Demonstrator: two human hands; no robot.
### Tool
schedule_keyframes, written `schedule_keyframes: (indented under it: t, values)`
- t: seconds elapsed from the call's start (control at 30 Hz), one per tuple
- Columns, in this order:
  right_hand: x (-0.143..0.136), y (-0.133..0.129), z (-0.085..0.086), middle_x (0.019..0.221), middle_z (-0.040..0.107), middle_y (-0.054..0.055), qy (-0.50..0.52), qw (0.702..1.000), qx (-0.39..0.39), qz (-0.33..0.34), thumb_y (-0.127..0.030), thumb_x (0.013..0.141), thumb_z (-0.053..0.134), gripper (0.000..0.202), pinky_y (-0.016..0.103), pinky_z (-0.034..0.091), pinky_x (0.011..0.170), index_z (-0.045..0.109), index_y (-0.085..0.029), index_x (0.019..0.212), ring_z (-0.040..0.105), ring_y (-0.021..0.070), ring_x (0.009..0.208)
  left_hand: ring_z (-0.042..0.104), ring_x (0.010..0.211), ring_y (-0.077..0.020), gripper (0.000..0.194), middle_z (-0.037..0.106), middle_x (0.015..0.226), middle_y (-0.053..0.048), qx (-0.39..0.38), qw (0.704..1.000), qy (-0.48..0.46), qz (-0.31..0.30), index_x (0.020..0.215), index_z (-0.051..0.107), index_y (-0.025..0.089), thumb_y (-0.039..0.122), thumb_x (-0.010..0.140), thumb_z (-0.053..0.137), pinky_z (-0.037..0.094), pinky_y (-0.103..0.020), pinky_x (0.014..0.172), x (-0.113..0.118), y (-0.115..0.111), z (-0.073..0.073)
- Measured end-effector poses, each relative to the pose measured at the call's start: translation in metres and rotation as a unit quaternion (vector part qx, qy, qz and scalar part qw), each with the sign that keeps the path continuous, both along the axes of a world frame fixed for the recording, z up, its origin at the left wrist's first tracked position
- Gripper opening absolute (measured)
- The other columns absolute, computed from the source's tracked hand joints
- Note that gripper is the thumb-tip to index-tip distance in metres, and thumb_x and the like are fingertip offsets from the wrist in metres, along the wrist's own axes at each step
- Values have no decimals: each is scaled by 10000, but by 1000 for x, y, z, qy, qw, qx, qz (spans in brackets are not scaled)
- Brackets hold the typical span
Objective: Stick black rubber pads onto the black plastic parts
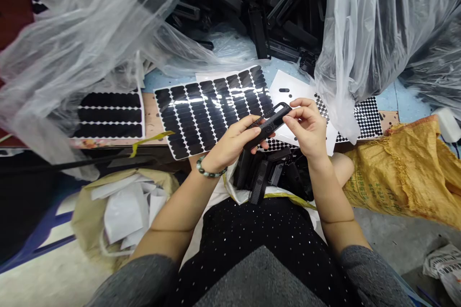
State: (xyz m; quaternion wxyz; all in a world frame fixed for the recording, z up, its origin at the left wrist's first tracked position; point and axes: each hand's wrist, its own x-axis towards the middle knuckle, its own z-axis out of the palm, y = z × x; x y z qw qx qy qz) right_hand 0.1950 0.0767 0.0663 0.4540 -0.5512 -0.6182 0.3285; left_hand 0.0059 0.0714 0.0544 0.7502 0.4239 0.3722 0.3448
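My left hand (236, 140), with a beaded bracelet at its wrist, is wrapped round a long black plastic part (268, 125) with a ribbed, carbon-like texture. The part is held tilted, its upper end toward the right. At that end the thumb and fingertips of my right hand (308, 127) are pinched together against the part; whether something small lies between them is hidden. Beneath the hands lies a sheet of black oblong stickers (201, 110). A white sheet of small black dots (367, 117) lies to the right, partly covered by plastic film.
Similar black parts (259, 180) fill an open bag on my lap. More black parts (252, 5) are heaped at the back between clear plastic bags (363, 24). A sack of white paper (126, 206) stands lower left, and a yellow woven sack (403, 172) lies right.
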Motion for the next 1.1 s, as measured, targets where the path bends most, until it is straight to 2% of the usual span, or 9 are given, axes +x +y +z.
schedule_keyframes:
  t: [0.13, 0.27, 0.4, 0.5, 0.67, 0.77, 0.87, 1.0, 1.1]
  values:
    - [-4, -5, -1, 1043, 595, 39, -43, 998, 30, -35, -386, 839, 655, 154, 399, 569, 781, 670, -244, 782, 594, 203, 950, 667, 630, -121, 324, 727, 881, -65, -5, 1000, -12, 15, 1009, 559, 184, 410, 795, 649, 449, -188, 438, 5, -3, 2]
    - [-7, -9, -1, 1349, 500, 55, -69, 993, 50, -82, -455, 834, 663, 243, 439, 551, 929, 691, -285, 1005, 583, 247, 1130, 676, 633, -117, 327, 728, 880, -59, -18, 998, -36, 40, 973, 548, 189, 410, 770, 680, 445, -176, 425, 10, -7, 5]
    - [-5, -7, -5, 1427, 516, 40, 31, 998, -18, -45, -526, 839, 632, 489, 428, 558, 959, 569, -356, 1294, 573, 248, 1227, 673, 620, -123, 344, 735, 878, -77, -31, 997, -56, 44, 971, 527, 186, 433, 781, 671, 445, -193, 428, 9, -9, 4]
    - [-4, -5, -10, 1248, 673, 20, 134, 989, -66, 11, -571, 809, 647, 454, 432, 556, 988, 645, -336, 1199, 638, 219, 1140, 679, 642, -131, 359, 737, 907, -93, -25, 997, -64, 28, 1005, 514, 178, 450, 811, 645, 446, -199, 444, 7, -10, 1]
    - [-7, 2, -18, 1033, 745, 8, 177, 981, -78, -7, -589, 726, 722, 388, 391, 567, 945, 722, -273, 951, 689, 192, 986, 688, 702, -135, 372, 718, 934, -74, 16, 999, -38, 26, 1058, 510, 187, 454, 835, 643, 475, -196, 493, 7, -14, -8]
    - [0, 11, -31, 989, 729, 22, 135, 984, -102, -48, -537, 857, 575, 340, 360, 568, 870, 698, -235, 954, 683, 165, 899, 710, 783, -156, 324, 674, 981, -56, -26, 1000, -3, 1, 1025, 532, 189, 412, 826, 656, 509, -195, 542, 12, -14, -19]
    - [10, 18, -48, 977, 696, 23, 39, 985, -148, -86, -344, 895, 513, 206, 341, 553, 785, 659, -209, 953, 652, 137, 762, 719, 819, -157, 252, 617, 998, -30, -117, 992, 32, 22, 978, 529, 193, 344, 819, 654, 520, -188, 562, 14, -13, -35]
    - [10, 18, -59, 926, 671, 17, -118, 977, -180, -14, -148, 833, 533, 128, 364, 511, 859, 642, -205, 867, 629, 157, 806, 718, 874, -170, 258, 610, 963, -14, -107, 983, 29, 147, 971, 496, 213, 343, 809, 650, 521, -188, 565, 8, -10, -53]
    - [-5, 18, -59, 942, 647, 44, -199, 964, -174, 21, -104, 839, 533, 133, 363, 489, 882, 631, -189, 868, 618, 179, 877, 723, 907, -189, 301, 653, 937, -22, -86, 980, 21, 178, 967, 489, 220, 382, 789, 669, 521, -188, 553, 0, -10, -56]
